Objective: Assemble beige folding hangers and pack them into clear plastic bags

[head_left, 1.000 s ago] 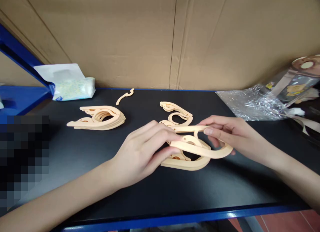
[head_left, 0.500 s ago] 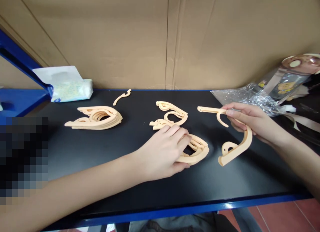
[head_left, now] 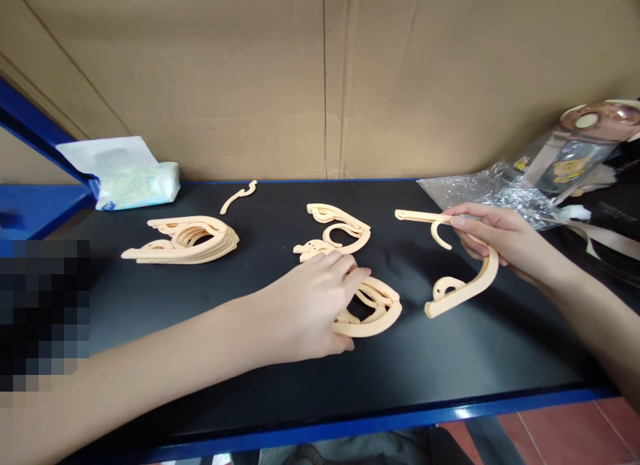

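The step in hand looks like separating cream folding hangers: the right hand (head_left: 493, 235) pinches one partly spread hanger (head_left: 463, 297) over the tabletop (head_left: 300, 398), while the left hand (head_left: 320, 305) grips the folded hangers (head_left: 370, 328) beside it. Next seems to call for a free left hand. Unlike a second ago, the hands are apart.

The worktable (head_left: 450, 365) has a black top and a blue edge. On its surface: far left, a soft white pack (head_left: 137, 185); left, a stack of cream frames (head_left: 180, 253); right of the pack, one slim cream hook (head_left: 233, 199); centre, a set of curved cream parts (head_left: 353, 225); near centre, a cream assembly (head_left: 373, 328) under the left hand (head_left: 315, 308); far right, clear plastic film (head_left: 460, 190).
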